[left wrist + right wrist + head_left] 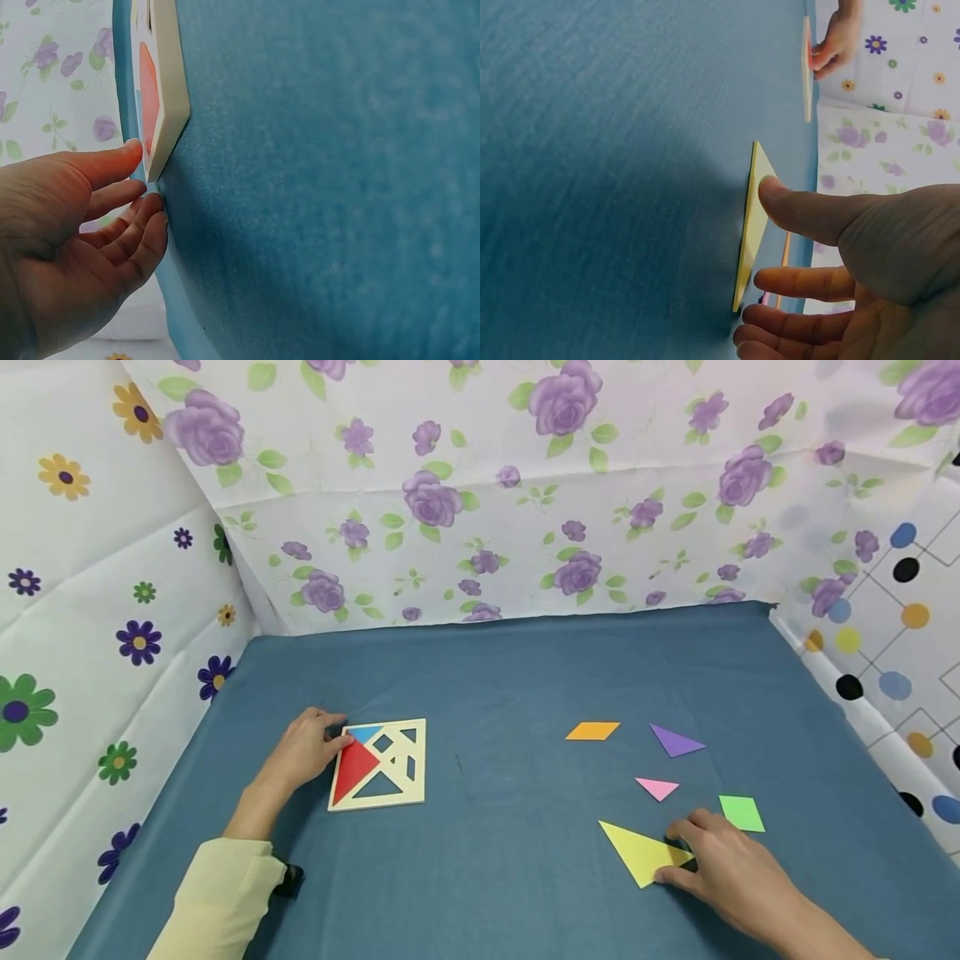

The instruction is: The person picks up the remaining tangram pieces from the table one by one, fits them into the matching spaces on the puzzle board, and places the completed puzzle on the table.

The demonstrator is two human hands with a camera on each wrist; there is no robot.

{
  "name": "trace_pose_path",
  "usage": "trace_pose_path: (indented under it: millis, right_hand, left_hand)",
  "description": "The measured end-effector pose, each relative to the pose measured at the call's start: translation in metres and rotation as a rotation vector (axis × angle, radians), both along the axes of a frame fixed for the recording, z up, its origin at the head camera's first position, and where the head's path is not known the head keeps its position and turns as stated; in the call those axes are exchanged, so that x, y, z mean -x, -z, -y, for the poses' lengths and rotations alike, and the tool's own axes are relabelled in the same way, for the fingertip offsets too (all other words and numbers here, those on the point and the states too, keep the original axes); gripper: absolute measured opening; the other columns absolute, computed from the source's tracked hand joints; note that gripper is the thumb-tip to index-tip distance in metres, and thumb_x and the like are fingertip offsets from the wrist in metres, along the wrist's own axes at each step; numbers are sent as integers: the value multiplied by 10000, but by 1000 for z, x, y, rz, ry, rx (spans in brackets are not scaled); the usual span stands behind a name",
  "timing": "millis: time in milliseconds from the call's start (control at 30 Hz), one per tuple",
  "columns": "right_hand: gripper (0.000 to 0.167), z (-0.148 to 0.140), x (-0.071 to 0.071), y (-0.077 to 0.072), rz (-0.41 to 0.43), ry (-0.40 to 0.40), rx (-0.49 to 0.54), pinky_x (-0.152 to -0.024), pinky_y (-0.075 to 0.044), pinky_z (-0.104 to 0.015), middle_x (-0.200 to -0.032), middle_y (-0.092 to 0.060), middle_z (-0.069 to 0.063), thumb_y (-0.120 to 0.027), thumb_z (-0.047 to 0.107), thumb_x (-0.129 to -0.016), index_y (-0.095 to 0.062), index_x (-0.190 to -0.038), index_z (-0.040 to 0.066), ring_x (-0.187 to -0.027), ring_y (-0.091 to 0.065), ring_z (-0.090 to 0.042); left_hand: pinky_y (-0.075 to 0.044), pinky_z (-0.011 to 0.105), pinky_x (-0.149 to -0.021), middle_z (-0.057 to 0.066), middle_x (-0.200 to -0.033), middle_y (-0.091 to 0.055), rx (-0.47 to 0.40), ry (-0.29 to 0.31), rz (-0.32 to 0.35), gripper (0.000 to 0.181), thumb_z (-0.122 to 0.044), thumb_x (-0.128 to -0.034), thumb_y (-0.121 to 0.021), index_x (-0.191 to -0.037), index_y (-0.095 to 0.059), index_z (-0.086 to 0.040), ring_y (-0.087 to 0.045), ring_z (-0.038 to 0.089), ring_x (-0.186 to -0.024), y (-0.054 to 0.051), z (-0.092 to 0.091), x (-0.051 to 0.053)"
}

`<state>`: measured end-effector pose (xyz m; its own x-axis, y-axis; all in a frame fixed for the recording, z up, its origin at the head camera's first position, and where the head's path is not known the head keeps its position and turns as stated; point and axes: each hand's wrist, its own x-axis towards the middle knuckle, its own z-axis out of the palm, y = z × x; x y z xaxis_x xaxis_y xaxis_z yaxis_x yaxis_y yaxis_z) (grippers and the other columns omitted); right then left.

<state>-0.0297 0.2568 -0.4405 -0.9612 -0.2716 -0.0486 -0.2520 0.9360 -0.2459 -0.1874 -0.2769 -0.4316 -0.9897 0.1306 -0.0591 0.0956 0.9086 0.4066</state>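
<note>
Bench is under plain blue cloth; purple-rose sheet at its far edge, flower-print sheet on the left, dot-and-line sheet on the right. Left hand, fingers half curled, pinches a corner of the puzzle board near the bench's left edge. Right hand, thumb and index slightly apart, grips yellow triangle toward the near right corner.

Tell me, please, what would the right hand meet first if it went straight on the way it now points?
Most likely the yellow triangle: in the head view, it lies directly at the right hand. Whether they already touch firmly is unclear.
</note>
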Motion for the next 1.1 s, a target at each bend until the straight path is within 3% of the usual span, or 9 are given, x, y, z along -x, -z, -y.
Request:
trace_pose_path:
  millis: [233,467,733,1100]
  right_hand:
    - [466,6,2,1,34,31,-20,-625,-498,-329,-903,-585,5,-951,408,-701,-756,-988,97,-745,-506,-106]
    - [405,10,5,-1,80,27,1,-598,-458,-296,-848,-567,41,-961,348,-705,-753,-965,117,-724,-469,-106]
    - [408,12,7,-1,110,29,-9,-622,-471,-312,-819,-546,46,-967,316,-703,-754,-973,96,-734,-469,-118]
    - [409,12,7,-1,97,28,-10,-619,-476,-317,-828,-544,53,-973,306,-697,-748,-967,97,-748,-475,-118]
  left_hand:
    - [-565,481,-814,289,-1190,-571,-18,0,11,409,-118,-996,-710,-1310,-627,129,-596,361,-982,1,-1,1]
    - [-588,465,-839,269,-1180,-611,-34,-52,67,387,-109,-1002,-701,-1304,-627,122,-593,355,-1036,0,-5,2]
    - [-586,410,-789,251,-1159,-640,-60,-82,124,395,-145,-1009,-701,-1304,-620,105,-601,339,-1005,-4,-7,1]
    - [-527,325,-699,193,-1058,-648,-97,-94,151,395,-153,-989,-730,-1276,-630,102,-595,275,-897,-7,-20,3]
